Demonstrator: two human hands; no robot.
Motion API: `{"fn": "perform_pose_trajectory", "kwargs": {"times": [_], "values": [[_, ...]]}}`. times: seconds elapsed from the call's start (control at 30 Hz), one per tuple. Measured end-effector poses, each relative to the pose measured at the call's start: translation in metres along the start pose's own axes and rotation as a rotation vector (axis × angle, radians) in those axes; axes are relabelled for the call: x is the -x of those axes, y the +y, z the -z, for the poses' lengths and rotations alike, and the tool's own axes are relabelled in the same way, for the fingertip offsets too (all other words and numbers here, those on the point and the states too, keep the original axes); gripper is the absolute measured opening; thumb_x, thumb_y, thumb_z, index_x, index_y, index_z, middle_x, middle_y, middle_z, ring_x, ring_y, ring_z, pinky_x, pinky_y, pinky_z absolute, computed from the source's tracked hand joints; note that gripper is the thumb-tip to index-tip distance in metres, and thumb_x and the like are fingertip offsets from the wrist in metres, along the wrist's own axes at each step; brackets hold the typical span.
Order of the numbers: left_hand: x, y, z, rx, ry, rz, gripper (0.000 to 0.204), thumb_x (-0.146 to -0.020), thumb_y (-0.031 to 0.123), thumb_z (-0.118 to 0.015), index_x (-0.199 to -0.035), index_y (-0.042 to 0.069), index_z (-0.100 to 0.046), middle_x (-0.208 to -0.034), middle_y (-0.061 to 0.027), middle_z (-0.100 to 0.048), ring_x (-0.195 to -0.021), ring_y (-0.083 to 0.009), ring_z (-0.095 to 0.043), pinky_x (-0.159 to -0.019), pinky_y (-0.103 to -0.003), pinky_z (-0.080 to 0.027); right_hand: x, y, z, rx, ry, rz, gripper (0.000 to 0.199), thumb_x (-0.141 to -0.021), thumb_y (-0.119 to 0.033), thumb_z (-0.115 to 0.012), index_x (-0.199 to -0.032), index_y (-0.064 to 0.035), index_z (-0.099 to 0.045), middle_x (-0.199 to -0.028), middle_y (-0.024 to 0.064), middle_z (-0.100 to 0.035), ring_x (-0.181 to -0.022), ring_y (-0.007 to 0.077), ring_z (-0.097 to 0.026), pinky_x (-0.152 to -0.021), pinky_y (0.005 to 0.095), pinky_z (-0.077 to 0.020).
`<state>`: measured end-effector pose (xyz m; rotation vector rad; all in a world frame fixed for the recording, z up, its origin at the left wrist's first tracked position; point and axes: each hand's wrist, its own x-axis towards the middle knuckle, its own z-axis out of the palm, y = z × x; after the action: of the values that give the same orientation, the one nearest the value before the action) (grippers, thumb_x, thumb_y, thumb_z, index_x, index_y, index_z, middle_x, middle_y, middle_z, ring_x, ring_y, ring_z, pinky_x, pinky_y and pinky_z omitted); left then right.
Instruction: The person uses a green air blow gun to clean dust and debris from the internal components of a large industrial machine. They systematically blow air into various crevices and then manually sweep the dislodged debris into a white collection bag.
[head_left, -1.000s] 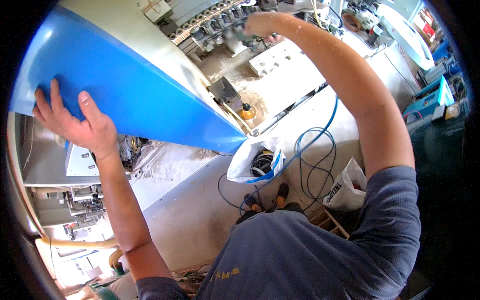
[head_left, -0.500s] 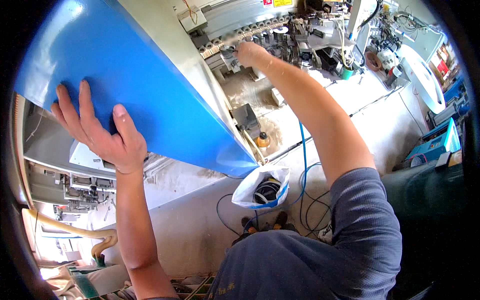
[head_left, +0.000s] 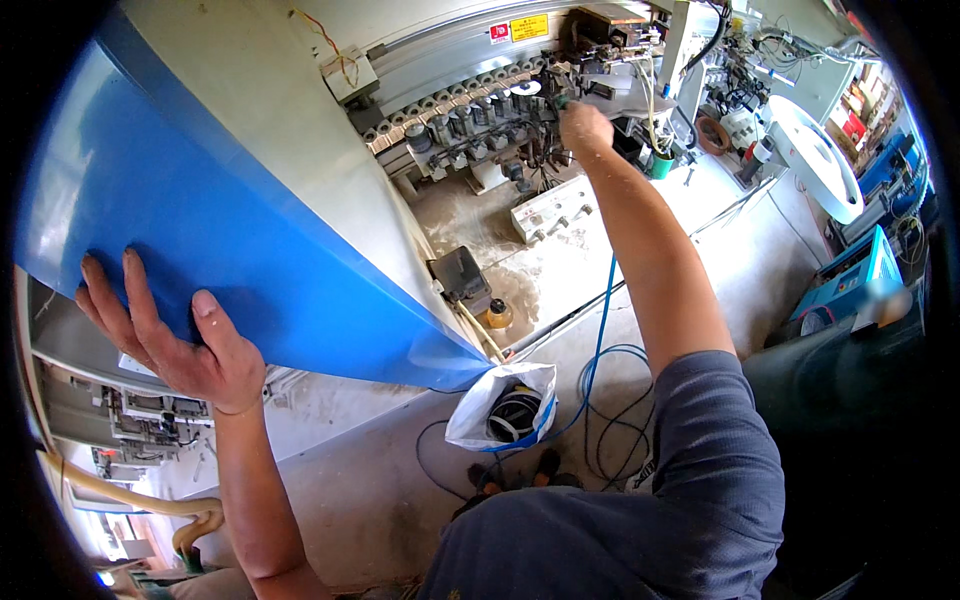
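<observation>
My left hand (head_left: pixel 185 345) lies with fingers spread against the lower edge of a glossy blue panel (head_left: pixel 230 230), which slants across the left side. My right hand (head_left: pixel 586 130) reaches far forward into the machine, its fingers curled closed beside a cluster of dark metal parts (head_left: pixel 545 135). A small dark object shows at its fingertips, too small to name. To the left of that hand runs a row of round rollers (head_left: pixel 455 92) above several grey clamp-like units (head_left: pixel 463 122).
Below the panel's tip stands a white bag (head_left: pixel 470 425) with dark contents. Blue and black hoses (head_left: pixel 600 370) coil on the floor beside it. A white control box (head_left: pixel 553 210) and a small amber bottle (head_left: pixel 498 314) are inside the machine. A green cup (head_left: pixel 661 165) hangs right of my hand.
My right hand has moved right along the machine, from the roller row to the dark metal parts. My left hand stays on the blue panel while the whole view shifts.
</observation>
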<state>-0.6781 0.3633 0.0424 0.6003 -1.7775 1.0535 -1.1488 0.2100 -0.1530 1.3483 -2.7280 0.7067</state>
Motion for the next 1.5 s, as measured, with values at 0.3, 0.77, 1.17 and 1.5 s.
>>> {"fn": "perform_pose_trajectory", "kwargs": {"times": [0.3, 0.77, 1.17, 1.5], "values": [[-0.003, 0.006, -0.001, -0.013, -0.024, 0.008, 0.050, -0.096, 0.037, -0.041, -0.135, 0.007, -0.045, -0.148, -0.0153, -0.030, -0.139, -0.0386, -0.017, -0.112, -0.054, -0.014, 0.019, -0.039, -0.026, -0.217, -0.172, 0.107, 0.033, -0.089, -0.039, -0.051, -0.112, -0.0186, -0.064, -0.107, 0.0165, -0.064, -0.100, 0.0356, -0.061, -0.086, 0.0428, -0.0485], [0.005, 0.002, 0.002, 0.015, -0.030, 0.069, 0.049, -0.094, 0.032, -0.043, -0.134, 0.005, -0.046, -0.147, -0.0193, -0.031, -0.137, -0.0433, -0.020, -0.110, -0.056, -0.016, -0.025, -0.066, -0.006, -0.956, 0.156, 0.208, 0.036, -0.091, -0.031, -0.060, -0.114, -0.0046, -0.064, -0.066, -0.0001, -0.057, -0.054, 0.0091, -0.052, -0.050, 0.0256, -0.0422], [-0.001, 0.006, 0.002, 0.019, -0.009, 0.059, 0.049, -0.095, 0.034, -0.041, -0.132, 0.002, -0.047, -0.145, -0.0199, -0.034, -0.136, -0.0431, -0.023, -0.110, -0.055, -0.018, 0.023, -0.068, 0.039, -0.615, -0.003, 0.173, 0.043, -0.086, -0.042, -0.059, -0.118, -0.0141, -0.062, -0.105, 0.0197, -0.064, -0.101, 0.0372, -0.061, -0.088, 0.0388, -0.0480], [-0.001, 0.006, 0.002, 0.009, -0.016, 0.044, 0.049, -0.095, 0.033, -0.042, -0.135, 0.004, -0.045, -0.146, -0.0186, -0.033, -0.137, -0.0423, -0.021, -0.110, -0.056, -0.017, 0.028, -0.013, 0.026, -0.309, -0.030, -0.148, 0.039, -0.084, -0.043, -0.060, -0.116, -0.0223, -0.063, -0.110, 0.0114, -0.065, -0.102, 0.0300, -0.062, -0.085, 0.0413, -0.0499]]}}
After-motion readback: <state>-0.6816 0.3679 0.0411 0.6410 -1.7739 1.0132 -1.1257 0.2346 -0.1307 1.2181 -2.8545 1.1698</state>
